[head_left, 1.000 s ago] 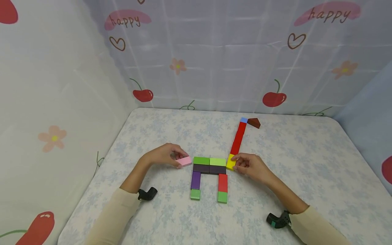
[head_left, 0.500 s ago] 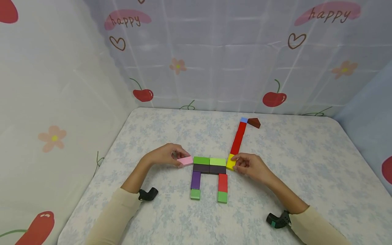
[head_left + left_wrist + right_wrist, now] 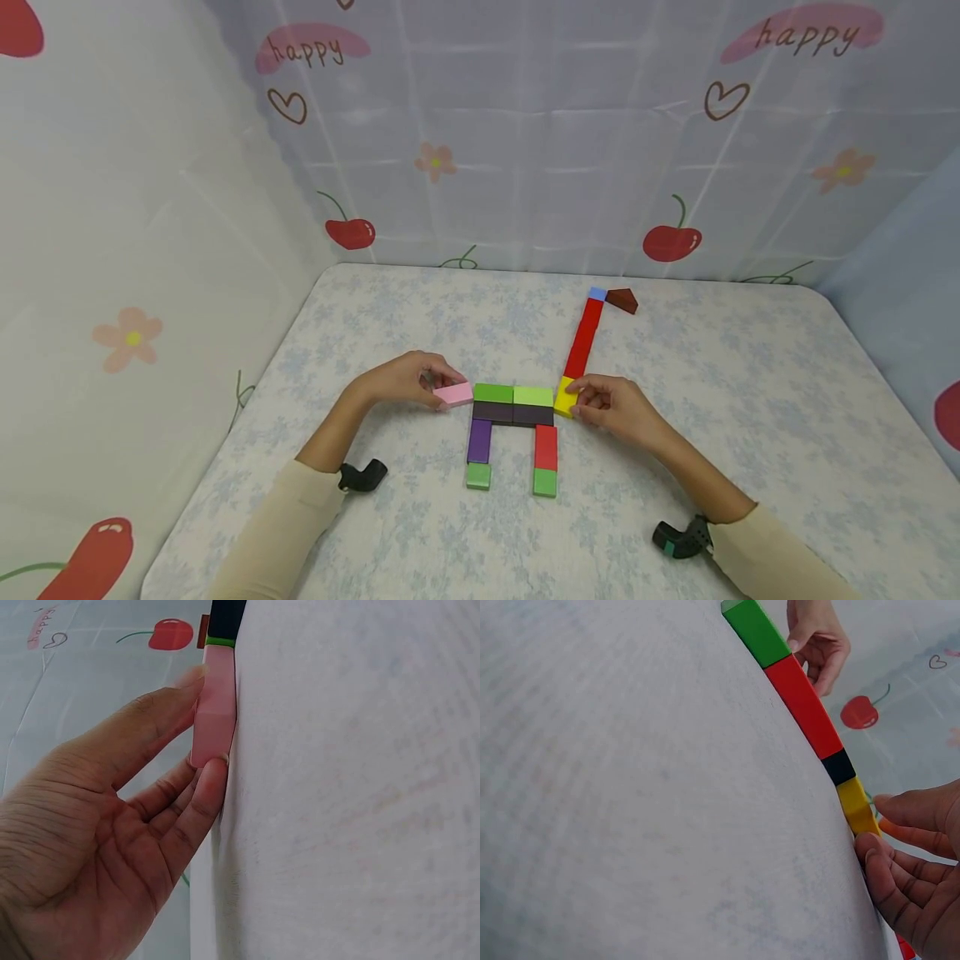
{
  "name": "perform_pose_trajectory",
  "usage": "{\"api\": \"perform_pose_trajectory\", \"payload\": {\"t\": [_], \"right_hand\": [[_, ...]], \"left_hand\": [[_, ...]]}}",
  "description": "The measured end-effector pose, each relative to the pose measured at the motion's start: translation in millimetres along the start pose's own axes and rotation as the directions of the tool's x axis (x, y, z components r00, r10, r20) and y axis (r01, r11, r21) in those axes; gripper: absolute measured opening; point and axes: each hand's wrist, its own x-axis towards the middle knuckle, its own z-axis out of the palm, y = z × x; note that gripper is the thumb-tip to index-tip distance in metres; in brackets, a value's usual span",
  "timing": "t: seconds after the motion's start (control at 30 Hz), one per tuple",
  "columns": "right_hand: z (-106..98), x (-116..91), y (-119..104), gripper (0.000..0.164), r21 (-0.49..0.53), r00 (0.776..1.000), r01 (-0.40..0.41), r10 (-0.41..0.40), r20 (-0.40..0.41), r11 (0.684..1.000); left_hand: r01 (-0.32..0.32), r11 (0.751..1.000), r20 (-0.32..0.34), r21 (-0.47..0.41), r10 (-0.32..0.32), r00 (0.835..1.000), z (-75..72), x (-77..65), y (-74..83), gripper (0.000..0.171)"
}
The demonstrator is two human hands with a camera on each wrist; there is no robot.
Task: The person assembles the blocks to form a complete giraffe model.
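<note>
My left hand (image 3: 412, 379) holds a pink block (image 3: 454, 394) between thumb and fingers, its right end against the left end of the block figure. In the left wrist view the pink block (image 3: 216, 705) lies flat on the table. On the figure's other side, my right hand (image 3: 618, 408) grips a yellow block (image 3: 564, 398) by its right edge. Between them lie a green block (image 3: 493, 392) and a lime block (image 3: 533, 397), above two black blocks (image 3: 492, 412). A purple block (image 3: 479, 442) and a red block (image 3: 546, 447) extend below, each ending in a small green block (image 3: 478, 477).
From the yellow block a red strip (image 3: 583, 337) runs up to a small blue block (image 3: 597, 294), with a brown block (image 3: 622, 301) beside it. A patterned cloth covers the table (image 3: 360, 542). Printed curtains (image 3: 525, 150) stand behind and at the sides.
My left hand has slid the pink block slightly right, up to the green block's end, and then stayed there. The right hand has held its place on the yellow block.
</note>
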Motion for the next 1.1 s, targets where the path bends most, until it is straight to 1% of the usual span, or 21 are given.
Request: {"api": "perform_pose_trajectory", "payload": {"t": [0.27, 0.47, 0.73, 0.87, 1.0, 1.1], "right_hand": [[-3, -2, 1, 0.027, -0.027, 1.0, -0.01, 0.01, -0.013, 1.0], [-3, -3, -3, 0.027, -0.046, 1.0, -0.013, 0.012, -0.022, 0.999], [5, 1, -3, 0.029, -0.033, 1.0, -0.006, 0.006, 0.012, 0.999], [6, 0, -3, 0.028, -0.027, 1.0, -0.009, 0.01, 0.011, 1.0], [5, -1, -4, 0.029, -0.023, 1.0, -0.017, 0.017, 0.017, 1.0], [3, -3, -6, 0.029, -0.033, 0.999, -0.037, 0.037, 0.009, 0.999]], "left_hand": [[-0.004, 1.0, 0.01, -0.001, 0.004, 1.0, -0.8, 3.2, 2.7, 0.043], [-0.007, 1.0, 0.022, 0.008, 0.007, 1.0, -3.5, 4.6, 1.4, 0.043], [0.039, 0.999, 0.022, -0.035, -0.038, 0.999, -4.6, -4.9, -6.9, 0.045], [0.036, 0.997, 0.028, -0.066, -0.034, 0.999, -3.4, -6.7, -7.8, 0.045], [0.038, 0.996, 0.033, -0.077, -0.036, 0.999, -4.8, -7.2, -8.3, 0.042], [0.046, 0.996, 0.009, -0.071, -0.046, 0.999, -9.0, -9.1, -9.8, 0.037]]}}
